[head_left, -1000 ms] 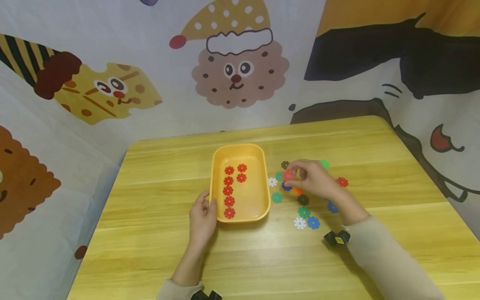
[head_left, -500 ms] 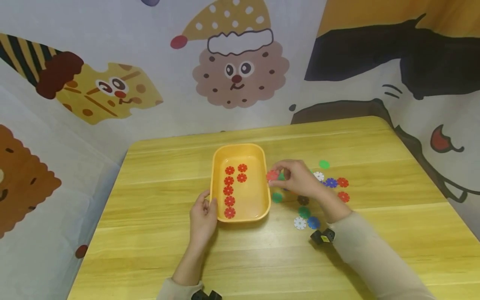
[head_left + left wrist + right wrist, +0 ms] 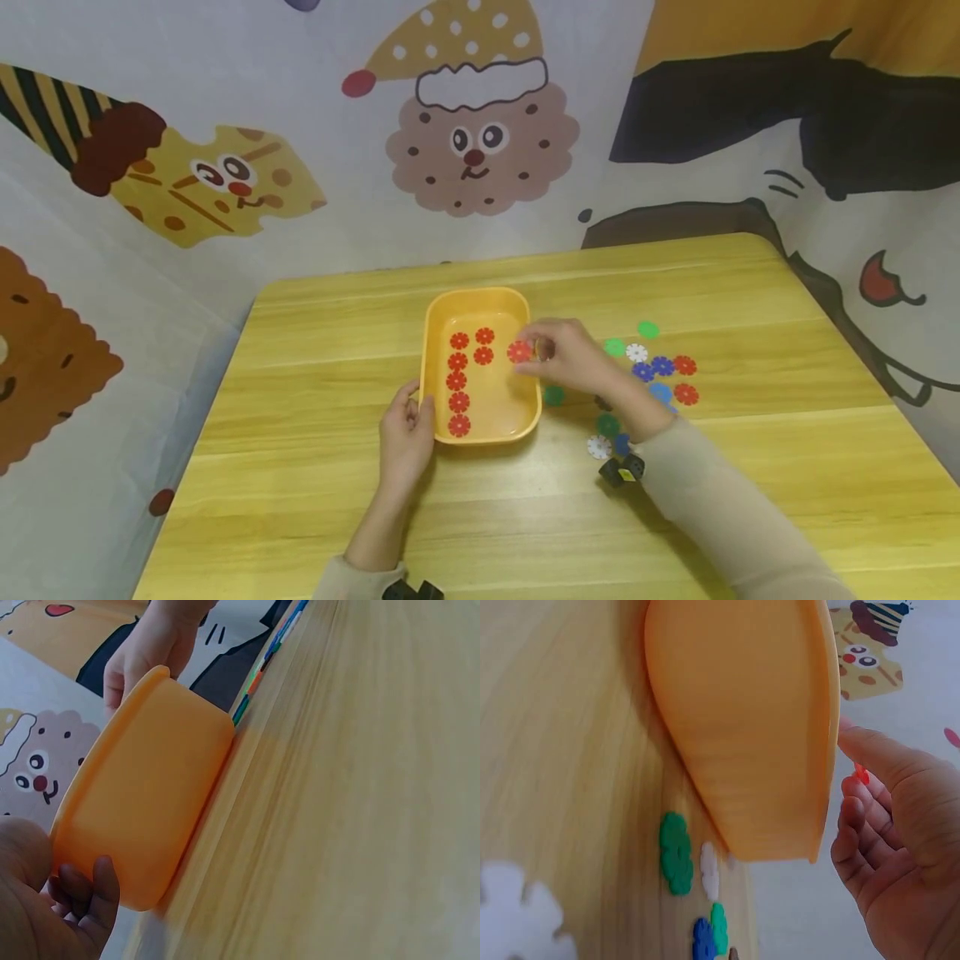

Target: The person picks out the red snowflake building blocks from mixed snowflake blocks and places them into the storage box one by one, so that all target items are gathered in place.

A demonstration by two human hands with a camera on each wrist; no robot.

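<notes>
A red notched plastic disc is pinched between the thumb and fingers of my right hand, over the right rim of the yellow tray. In the right wrist view only a sliver of the red disc shows behind the thumb. Several matching red discs lie on the tray floor: a longer column at the left, including one disc, and a pair beside its top, including another disc. My left hand holds the tray's left side near the front corner, thumb at the rim and fingers curled against the outer wall.
Right of the tray, loose discs are spread on the wooden table: a white disc, a green disc, a blue disc, a red disc and several others. My right forearm covers some. A cartoon-printed cloth hangs behind.
My right hand has carried the red disc leftward from above the loose discs to over the tray's right side. The left hand and tray have stayed in place.
</notes>
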